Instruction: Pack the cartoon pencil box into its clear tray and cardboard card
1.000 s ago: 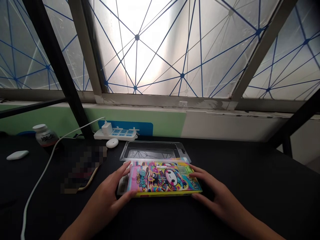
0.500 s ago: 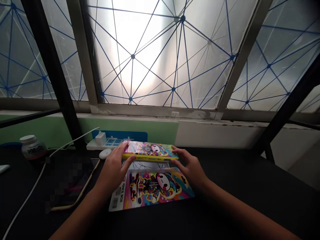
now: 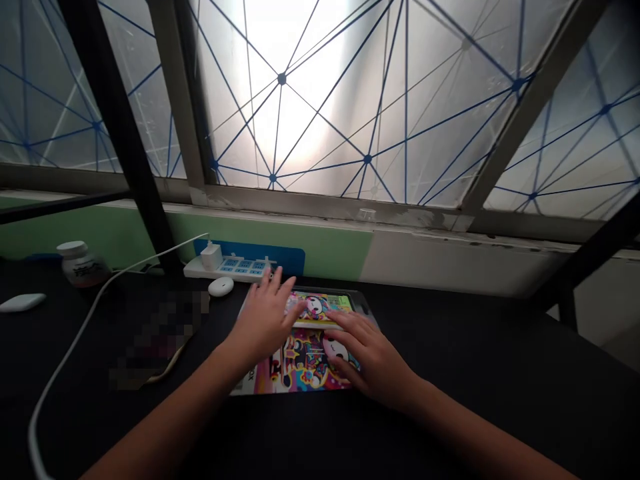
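A slim, colourful pencil box [image 3: 316, 307] with a cartoon character on its lid lies on the far part of a printed cardboard package [image 3: 303, 373]. My left hand [image 3: 265, 313] rests over the box's left end, its fingers spread and stretched toward the power strip. Fingers extended, my right hand [image 3: 373, 357] lies across the right side, touching the box's near edge and the printed card. Neither hand is wrapped round anything. Both ends of the box are partly covered by my hands.
A white power strip [image 3: 245, 265] with a plugged-in charger [image 3: 211, 256] stands by the wall. To the left are a round-edged white case [image 3: 221, 287], a blurred phone-like object [image 3: 160, 340], a white cable [image 3: 75, 353] and a white-capped bottle [image 3: 83, 263]. Dark metal posts flank the table.
The pencil box has gone down from between my hands onto the package. My fingers have let go of its ends and now lie spread over it. The view has tilted downward.
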Demonstrator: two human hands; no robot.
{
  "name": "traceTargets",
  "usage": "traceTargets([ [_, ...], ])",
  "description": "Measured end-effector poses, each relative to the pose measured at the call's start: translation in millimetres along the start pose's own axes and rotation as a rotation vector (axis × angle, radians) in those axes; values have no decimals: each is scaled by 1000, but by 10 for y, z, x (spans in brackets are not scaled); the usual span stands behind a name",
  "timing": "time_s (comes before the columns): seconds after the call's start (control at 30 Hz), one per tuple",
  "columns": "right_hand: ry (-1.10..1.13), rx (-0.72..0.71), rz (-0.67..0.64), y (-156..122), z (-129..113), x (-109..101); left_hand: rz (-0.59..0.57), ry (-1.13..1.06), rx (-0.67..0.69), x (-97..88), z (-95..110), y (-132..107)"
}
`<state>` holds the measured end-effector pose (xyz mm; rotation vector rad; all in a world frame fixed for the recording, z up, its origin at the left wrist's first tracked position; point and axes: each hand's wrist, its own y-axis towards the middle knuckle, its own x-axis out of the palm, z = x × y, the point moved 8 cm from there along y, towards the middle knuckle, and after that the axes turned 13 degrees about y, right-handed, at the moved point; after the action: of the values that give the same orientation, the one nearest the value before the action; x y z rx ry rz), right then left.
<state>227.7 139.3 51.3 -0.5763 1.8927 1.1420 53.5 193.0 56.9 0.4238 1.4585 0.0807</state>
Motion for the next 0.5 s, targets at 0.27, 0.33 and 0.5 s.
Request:
traceTargets([
  [0.27, 272, 160, -497, -93, -80, 438, -207, 70, 108, 456, 212, 194],
  [0.33, 303, 174, -494, -100, -73, 376, -199, 90, 105, 484, 113, 187],
  [0.5, 315, 194, -278, -113, 52, 133, -197, 116, 63, 500, -173, 188],
])
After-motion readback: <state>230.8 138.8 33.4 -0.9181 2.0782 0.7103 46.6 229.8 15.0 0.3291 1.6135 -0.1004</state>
